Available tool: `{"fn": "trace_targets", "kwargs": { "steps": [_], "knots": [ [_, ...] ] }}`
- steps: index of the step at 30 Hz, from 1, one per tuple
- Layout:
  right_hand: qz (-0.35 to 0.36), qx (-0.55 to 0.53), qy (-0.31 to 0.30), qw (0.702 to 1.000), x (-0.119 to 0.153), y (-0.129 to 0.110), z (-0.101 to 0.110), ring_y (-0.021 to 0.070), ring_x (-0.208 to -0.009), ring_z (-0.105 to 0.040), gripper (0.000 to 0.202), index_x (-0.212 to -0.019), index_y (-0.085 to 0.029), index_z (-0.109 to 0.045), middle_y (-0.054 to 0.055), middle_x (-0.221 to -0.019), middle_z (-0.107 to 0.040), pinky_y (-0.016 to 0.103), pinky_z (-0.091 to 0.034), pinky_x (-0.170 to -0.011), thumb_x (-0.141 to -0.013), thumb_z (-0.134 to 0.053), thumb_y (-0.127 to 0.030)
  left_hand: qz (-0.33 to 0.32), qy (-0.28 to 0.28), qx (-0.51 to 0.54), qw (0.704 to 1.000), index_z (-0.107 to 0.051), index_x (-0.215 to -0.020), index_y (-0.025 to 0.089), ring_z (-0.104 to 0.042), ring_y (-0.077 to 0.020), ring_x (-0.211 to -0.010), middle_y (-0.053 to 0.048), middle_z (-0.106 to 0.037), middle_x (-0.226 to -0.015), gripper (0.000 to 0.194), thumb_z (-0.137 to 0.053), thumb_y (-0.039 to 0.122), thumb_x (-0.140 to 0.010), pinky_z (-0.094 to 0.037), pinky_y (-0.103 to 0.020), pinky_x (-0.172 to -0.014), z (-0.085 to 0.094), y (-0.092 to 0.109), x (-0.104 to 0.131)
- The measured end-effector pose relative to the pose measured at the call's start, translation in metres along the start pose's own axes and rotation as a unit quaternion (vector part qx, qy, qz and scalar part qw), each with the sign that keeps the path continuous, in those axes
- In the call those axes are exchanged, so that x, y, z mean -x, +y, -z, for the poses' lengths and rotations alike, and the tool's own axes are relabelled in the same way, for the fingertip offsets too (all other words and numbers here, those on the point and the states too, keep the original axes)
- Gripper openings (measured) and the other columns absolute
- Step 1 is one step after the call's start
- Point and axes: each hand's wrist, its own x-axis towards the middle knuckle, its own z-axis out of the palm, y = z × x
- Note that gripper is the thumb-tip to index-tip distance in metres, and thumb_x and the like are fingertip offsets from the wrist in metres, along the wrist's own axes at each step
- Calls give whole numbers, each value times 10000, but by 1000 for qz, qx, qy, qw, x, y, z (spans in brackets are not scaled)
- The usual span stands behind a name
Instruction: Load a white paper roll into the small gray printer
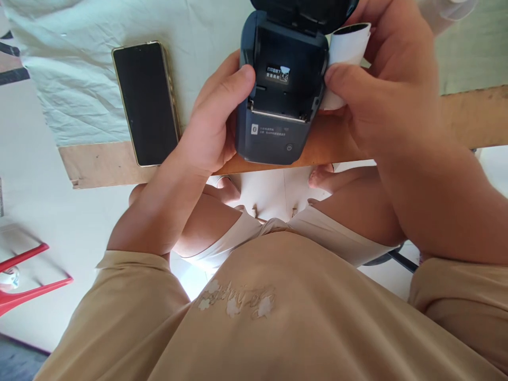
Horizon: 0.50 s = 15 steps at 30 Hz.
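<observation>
A dark label printer [278,106] is held over the table's near edge, its lid [307,13] raised and its inner bay exposed. My left hand [220,114] grips the printer's left side, thumb on the rim. Between thumb and fingers of my right hand [381,79] is a white paper roll [349,50], close against the printer's right side; whether the two touch I cannot tell. Inside the bay I see a small printed sticker and no roll.
A smartphone [146,103] with a dark screen lies on the pale green cloth [79,79] to the left. The wooden table edge [95,164] runs across in front of my legs. Red bars [35,291] of what looks like a stool stand on the floor at the lower left.
</observation>
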Motion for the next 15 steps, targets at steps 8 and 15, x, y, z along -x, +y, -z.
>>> {"fn": "trace_targets", "kwargs": {
  "steps": [8,15],
  "knots": [
    [-11,28,-4,1000,-2,-2,1,113,-1035,-633,218,-930,-288,-563,-55,-1097,-689,195,-580,-646,-756,-625,-172,-20,-60,44,997,-738,-1048,185,-644,-214,-862,-54,-712,-926,249,-582,377,-1019,-542,-331,-747,14,-3,-11],
    [-15,42,-46,998,-1,-3,4,100,-995,-609,207,-1010,-273,-553,-29,-1028,-630,224,-604,-706,-818,-595,-208,-7,-90,-39,995,-672,-1232,184,-688,-224,-1058,-62,-731,-1113,346,-347,189,-1112,-565,-327,-795,15,7,-6]
  ]
}}
